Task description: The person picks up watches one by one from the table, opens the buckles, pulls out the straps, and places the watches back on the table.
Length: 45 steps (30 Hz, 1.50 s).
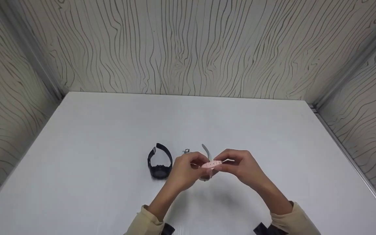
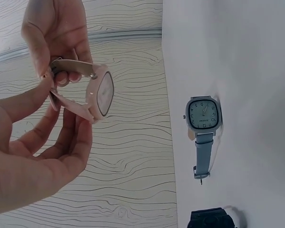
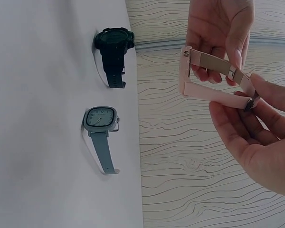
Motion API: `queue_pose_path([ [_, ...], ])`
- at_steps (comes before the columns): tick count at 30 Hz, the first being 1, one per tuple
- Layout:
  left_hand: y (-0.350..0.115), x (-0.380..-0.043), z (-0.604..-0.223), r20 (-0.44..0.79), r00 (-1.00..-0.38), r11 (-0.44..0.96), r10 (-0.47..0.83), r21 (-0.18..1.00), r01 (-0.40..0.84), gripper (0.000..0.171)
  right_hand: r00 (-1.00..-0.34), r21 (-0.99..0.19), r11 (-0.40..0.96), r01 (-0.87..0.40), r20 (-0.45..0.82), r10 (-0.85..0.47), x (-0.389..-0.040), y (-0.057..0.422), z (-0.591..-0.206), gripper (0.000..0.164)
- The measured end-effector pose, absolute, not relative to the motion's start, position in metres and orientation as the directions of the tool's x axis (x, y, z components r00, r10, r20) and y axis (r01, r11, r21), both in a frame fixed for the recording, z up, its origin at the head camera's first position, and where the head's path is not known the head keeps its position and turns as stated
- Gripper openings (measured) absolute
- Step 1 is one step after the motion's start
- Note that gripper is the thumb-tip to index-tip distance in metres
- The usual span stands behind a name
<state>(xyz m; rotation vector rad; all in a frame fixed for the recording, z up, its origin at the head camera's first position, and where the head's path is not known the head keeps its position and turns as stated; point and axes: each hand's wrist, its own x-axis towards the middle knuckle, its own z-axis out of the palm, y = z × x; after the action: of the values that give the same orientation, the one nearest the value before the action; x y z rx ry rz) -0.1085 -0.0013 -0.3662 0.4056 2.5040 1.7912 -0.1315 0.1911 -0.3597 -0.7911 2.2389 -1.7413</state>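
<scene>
Both hands hold a pink wristwatch above the white table, its strap bent round into a loop. My left hand pinches the strap from the left, while my right hand pinches it from the right. In the left wrist view, the pale face of the pink watch points away from the fingers. The right wrist view shows a dark buckle on the strap close to the right fingertips. Whether the buckle is fastened, I cannot tell.
A black wristwatch stands left of the hands with its strap upward. Behind the hands lies a grey-blue wristwatch with a squarish case, partly hidden in the head view. Wood-patterned panels border the white table.
</scene>
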Motion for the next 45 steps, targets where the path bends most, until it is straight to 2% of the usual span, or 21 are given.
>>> queue_pose_path([
  [13,-0.001,-0.108,-0.365,0.119,-0.961,0.235,0.250,0.955,0.180,0.016,-0.837,-0.947,0.148,-0.284,0.170,-0.521,-0.130,0.190,-0.358,0.017],
  [24,-0.005,-0.110,-0.367,0.129,-0.961,0.289,0.243,0.936,0.199,0.015,-0.837,-0.945,0.136,-0.299,0.191,-0.513,-0.130,0.188,-0.358,0.016],
  [45,-0.010,-0.112,-0.372,0.140,-0.958,0.285,0.252,0.935,0.211,0.012,-0.844,-0.947,0.141,-0.290,0.184,-0.504,-0.131,0.191,-0.359,0.016],
])
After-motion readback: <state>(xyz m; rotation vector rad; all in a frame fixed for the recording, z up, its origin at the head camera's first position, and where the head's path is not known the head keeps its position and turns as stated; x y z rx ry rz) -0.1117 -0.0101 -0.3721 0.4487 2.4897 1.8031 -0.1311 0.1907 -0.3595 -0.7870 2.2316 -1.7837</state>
